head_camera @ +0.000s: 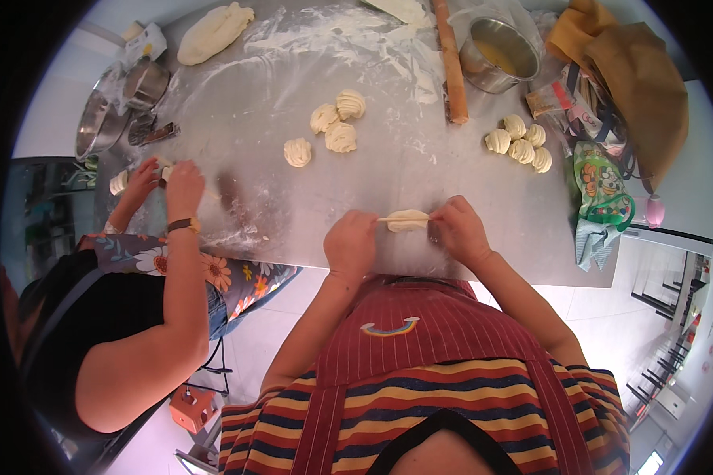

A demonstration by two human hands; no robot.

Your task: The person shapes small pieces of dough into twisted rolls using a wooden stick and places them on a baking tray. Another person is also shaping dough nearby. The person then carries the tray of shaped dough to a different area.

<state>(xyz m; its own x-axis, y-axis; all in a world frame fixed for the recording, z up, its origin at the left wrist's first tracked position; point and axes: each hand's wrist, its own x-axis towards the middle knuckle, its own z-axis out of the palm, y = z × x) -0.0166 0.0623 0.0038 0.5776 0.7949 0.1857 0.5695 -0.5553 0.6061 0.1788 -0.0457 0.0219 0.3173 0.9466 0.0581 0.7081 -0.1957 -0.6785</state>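
A thin wooden stick (pixel 420 219) lies lengthwise across a small piece of dough (pixel 405 227) on the steel table (pixel 261 219). My left hand (pixel 352 242) pinches the stick's left end, and my right hand (pixel 458 228) pinches its right end. Beyond my hands sit several coiled dough pieces: a loose group (pixel 340 136) with one apart (pixel 298 152), and a tighter cluster (pixel 521 151) to the right.
A co-worker's hands (pixel 184 184) work dough at the left. A large dough slab (pixel 215 34) and scattered flour (pixel 338 35) lie at the back. A rolling pin (pixel 449 65), a metal pot (pixel 499 56) of yellowish liquid and bags (pixel 635 89) stand right. Steel bowls (pixel 101 119) stand left.
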